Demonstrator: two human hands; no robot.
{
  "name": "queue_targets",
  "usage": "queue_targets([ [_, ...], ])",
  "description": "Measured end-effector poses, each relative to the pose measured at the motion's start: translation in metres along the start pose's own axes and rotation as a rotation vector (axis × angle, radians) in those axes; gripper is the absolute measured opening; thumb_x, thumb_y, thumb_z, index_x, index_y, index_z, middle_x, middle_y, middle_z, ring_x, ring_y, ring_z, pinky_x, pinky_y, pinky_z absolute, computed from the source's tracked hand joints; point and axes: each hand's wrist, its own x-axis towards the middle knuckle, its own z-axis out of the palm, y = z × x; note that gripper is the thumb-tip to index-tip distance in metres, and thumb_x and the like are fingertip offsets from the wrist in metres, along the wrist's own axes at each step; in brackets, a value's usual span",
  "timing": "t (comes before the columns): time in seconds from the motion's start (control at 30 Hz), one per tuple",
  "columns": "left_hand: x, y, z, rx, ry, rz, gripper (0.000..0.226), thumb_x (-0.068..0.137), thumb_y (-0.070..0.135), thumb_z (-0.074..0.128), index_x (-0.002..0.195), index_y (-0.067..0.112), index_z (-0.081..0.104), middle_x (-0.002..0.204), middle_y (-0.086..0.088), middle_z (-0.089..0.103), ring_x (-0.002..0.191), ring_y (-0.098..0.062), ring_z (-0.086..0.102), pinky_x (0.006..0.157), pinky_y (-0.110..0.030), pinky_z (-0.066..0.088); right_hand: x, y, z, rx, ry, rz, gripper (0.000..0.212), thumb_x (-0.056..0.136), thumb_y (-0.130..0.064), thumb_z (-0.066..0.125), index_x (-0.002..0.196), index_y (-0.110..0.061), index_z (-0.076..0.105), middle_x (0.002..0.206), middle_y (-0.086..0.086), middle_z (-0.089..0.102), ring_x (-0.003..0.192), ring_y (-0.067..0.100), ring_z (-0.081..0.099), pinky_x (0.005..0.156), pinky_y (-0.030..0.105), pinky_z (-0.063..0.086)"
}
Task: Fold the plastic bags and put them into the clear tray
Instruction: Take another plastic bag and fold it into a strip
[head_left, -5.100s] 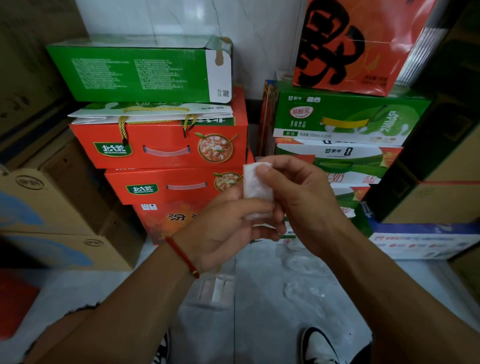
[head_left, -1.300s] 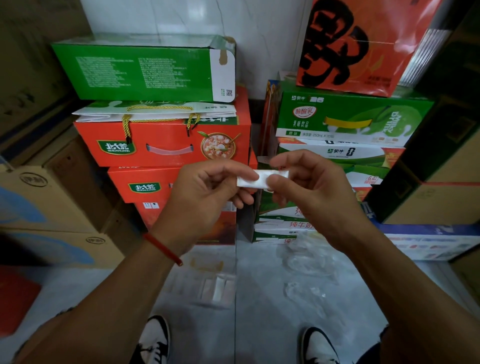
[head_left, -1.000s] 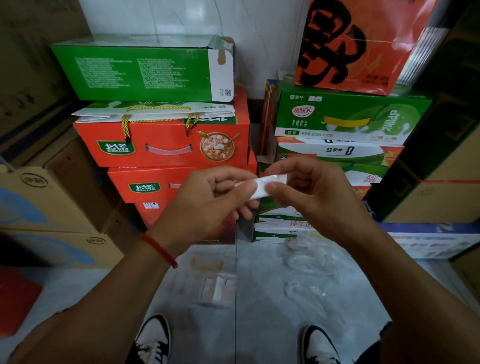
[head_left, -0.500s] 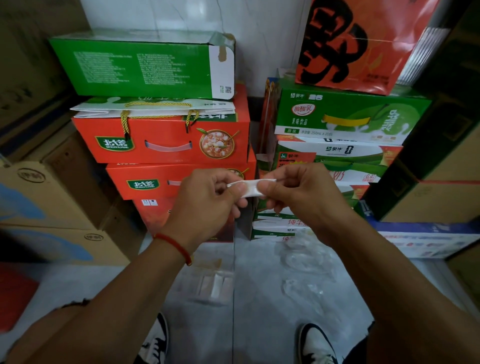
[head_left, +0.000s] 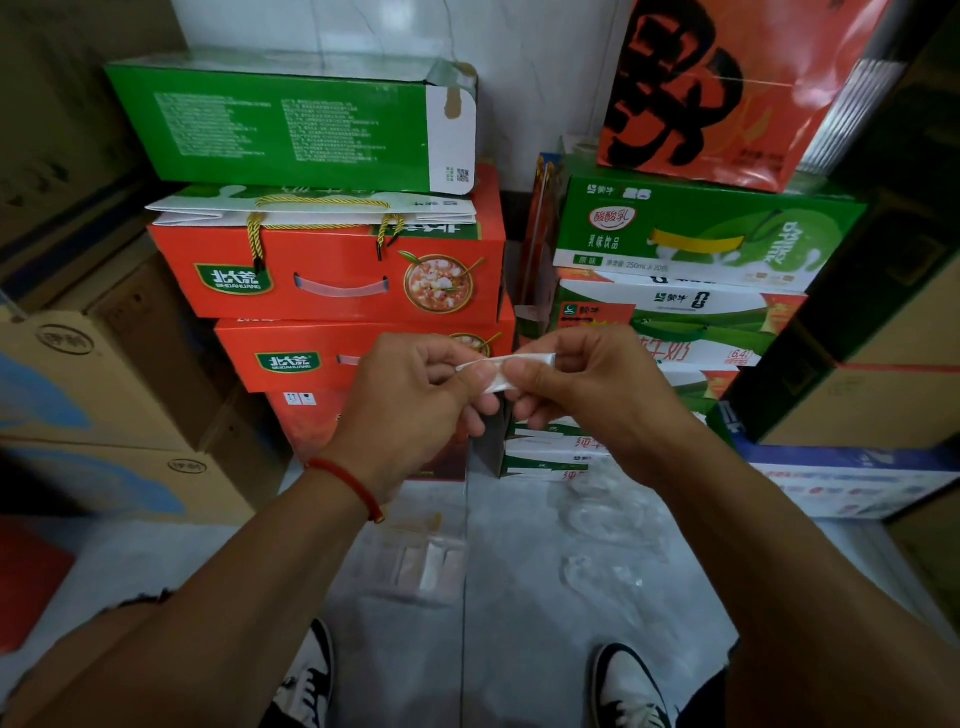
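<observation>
Low center of frame, the clear tray (head_left: 410, 564) sits on the floor with a few folded bags inside, loose bags (head_left: 608, 525) just right of it. Up mid-frame, left hand (head_left: 410, 400) and right hand (head_left: 597, 395) both pinch a folded plastic bag (head_left: 501, 370). Looks feather-light, soft and slippery, so I'd pinch right on the creases or it'll spring open.

A white folded plastic bag (head_left: 501, 371) was pinched. A red cord bracelet (head_left: 347, 483) circled the left wrist. Red cartons (head_left: 332, 273) bore green logos; a green carton (head_left: 280, 130) carried pale print. Black-and-white sneakers (head_left: 626, 686) stood on grey floor (head_left: 519, 649).
</observation>
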Motion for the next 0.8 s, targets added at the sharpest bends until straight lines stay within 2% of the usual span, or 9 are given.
queue_targets([
  [0.17,0.000,0.000,0.001,0.046,-0.004,0.009,0.010,0.095,0.010,0.069,0.087,0.007,0.074,0.068,-0.011,0.074,0.052,-0.018,0.063,0.047,-0.020,0.047,-0.003,-0.002,-0.007,0.101,-0.041,0.088,0.015,0.094,-0.003,0.070,0.105,0.007,0.074,0.077,0.020,0.076,0.064,0.020,0.072,0.061,0.024,0.061],
  [0.4,-0.004,0.002,0.005,-0.020,-0.020,0.011,0.009,0.097,0.009,0.067,0.091,0.008,0.074,0.071,-0.011,0.075,0.055,-0.019,0.064,0.047,-0.021,0.047,-0.009,-0.003,-0.013,0.047,0.069,0.034,0.020,0.085,-0.010,0.079,0.093,0.007,0.074,0.077,0.020,0.075,0.059,0.021,0.069,0.056,0.026,0.059],
  [0.57,-0.009,0.002,0.001,-0.069,-0.021,0.013,0.008,0.097,0.009,0.066,0.096,0.006,0.073,0.075,-0.014,0.075,0.058,-0.020,0.066,0.049,-0.022,0.048,-0.015,-0.003,-0.017,0.125,-0.018,0.060,0.012,0.096,-0.007,0.066,0.098,0.003,0.074,0.081,0.017,0.075,0.066,0.019,0.070,0.063,0.025,0.060],
  [0.8,-0.017,0.000,-0.002,-0.123,-0.132,-0.049,0.012,0.095,0.009,0.067,0.103,0.001,0.071,0.084,-0.015,0.077,0.068,-0.026,0.073,0.055,-0.025,0.053,-0.022,0.003,-0.013,0.081,0.063,0.037,0.011,0.097,-0.008,0.067,0.099,0.000,0.074,0.075,0.011,0.075,0.066,0.020,0.069,0.063,0.029,0.060],
])
